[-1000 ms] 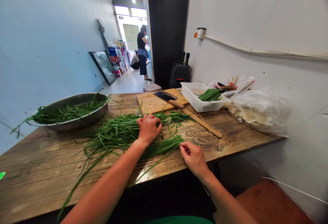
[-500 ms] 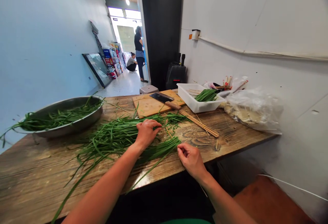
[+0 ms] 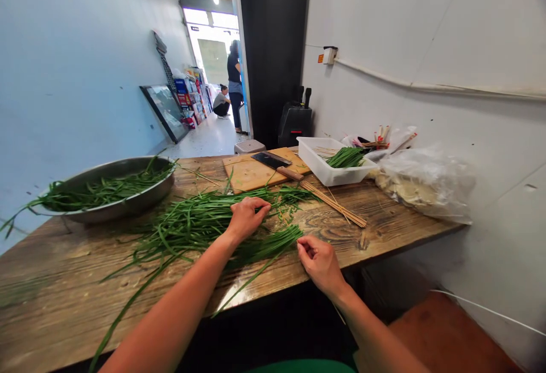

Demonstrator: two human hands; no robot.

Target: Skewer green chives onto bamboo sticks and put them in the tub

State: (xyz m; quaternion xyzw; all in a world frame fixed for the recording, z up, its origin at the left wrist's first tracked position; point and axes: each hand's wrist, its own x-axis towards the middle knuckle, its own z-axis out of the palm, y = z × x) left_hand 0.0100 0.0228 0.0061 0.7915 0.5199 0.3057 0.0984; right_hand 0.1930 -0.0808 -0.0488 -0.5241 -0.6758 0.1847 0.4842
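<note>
My left hand [image 3: 248,218] rests over the upper pile of long green garlic chives [image 3: 187,219]. Its thumb and forefinger are pinched together, and anything between them is too small to make out. My right hand [image 3: 322,264] is closed beside the cut ends of a nearer bundle of chives [image 3: 277,240], at the table's front edge. It grips a thin skewer [image 3: 338,311], whose lower end sticks out below the wrist; the rest is hidden by the hand. Small chopped green bits [image 3: 285,214] lie between the two piles.
A cleaver [image 3: 273,161] lies on the cutting board [image 3: 239,175], near bamboo skewers [image 3: 341,208]. A white tub [image 3: 336,177] holds trimmed chives; a plastic bag [image 3: 426,185] sits right. At left stands a metal basin [image 3: 115,211] of chives. Two people [image 3: 235,86] are in the background.
The view has shifted slightly. Both hands keep nearly the same places and grips over the chives.
</note>
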